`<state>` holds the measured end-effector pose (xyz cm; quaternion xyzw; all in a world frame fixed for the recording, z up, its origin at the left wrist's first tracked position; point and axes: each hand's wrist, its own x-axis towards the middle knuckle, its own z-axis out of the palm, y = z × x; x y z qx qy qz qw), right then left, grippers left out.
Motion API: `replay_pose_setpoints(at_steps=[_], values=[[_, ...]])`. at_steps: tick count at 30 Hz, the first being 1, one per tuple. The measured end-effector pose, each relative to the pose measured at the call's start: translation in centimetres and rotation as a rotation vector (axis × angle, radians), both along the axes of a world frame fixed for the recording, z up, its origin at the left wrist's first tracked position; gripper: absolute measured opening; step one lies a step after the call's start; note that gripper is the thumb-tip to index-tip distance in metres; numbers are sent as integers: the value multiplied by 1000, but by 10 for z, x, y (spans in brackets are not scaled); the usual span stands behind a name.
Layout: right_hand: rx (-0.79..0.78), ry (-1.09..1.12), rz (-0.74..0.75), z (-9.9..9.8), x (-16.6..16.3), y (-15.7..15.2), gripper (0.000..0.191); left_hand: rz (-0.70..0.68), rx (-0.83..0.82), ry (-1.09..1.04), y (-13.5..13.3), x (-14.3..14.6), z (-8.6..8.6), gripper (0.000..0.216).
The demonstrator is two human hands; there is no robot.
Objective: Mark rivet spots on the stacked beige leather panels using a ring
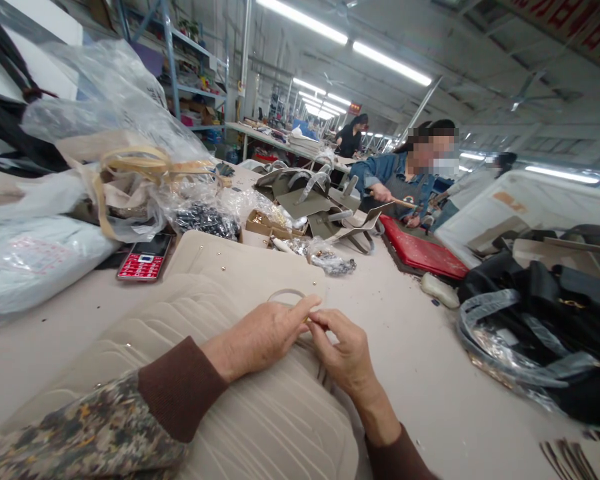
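My left hand (pixel 255 340) and my right hand (pixel 347 350) meet at the fingertips over a pile of beige bag panels (pixel 300 407). A thin beige strap (pixel 286 292) loops up behind my left fingers, which are closed on it. Between the fingertips shows a small gold-coloured piece (pixel 307 319), pinched by my right thumb and forefinger; its exact shape is mostly hidden. Beyond my hands lies a flat beige panel (pixel 245 263) with small metal studs along its edges.
A red-keyed mobile phone (pixel 145 259) and plastic-wrapped bundles (pixel 35 260) lie left. Behind are a cardboard box (pixel 270 225) of small parts and olive bag pieces (pixel 305 200). Black bags (pixel 555 313) crowd the right. A co-worker (pixel 405 173) holds a hammer-like tool near a red pad (pixel 423 250).
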<state>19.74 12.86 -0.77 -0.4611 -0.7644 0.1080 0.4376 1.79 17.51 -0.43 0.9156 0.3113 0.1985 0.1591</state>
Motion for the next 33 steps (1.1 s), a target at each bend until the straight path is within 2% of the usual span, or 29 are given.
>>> replay_pose_setpoints(at_steps=[4, 9, 11, 16, 19, 23, 26, 33], values=[[81, -80, -64, -6, -1, 0, 19, 6, -41, -19, -2, 1, 3, 37], [107, -61, -191, -11, -7, -1, 18, 39, -48, 2, 0, 1, 9, 10], [20, 18, -231, -10, -11, -1, 15, 65, -18, 0, 1, 2, 9, 8], [-484, 538, -285, -12, -11, 8, 17, 76, 45, -58, -1, 5, 9, 11], [-569, 747, -410, -17, 6, 19, 25, 87, 63, -94, 1, 4, 8, 13], [-666, 666, -398, -26, 30, 25, 33, 173, 88, 129, 12, 0, 0, 16], [-700, 597, -369, -31, 33, 25, 34, 190, 94, 262, 18, -1, -7, 18], [-662, 420, -384, -33, 21, 30, 26, 176, 103, 318, 18, 2, -7, 21]])
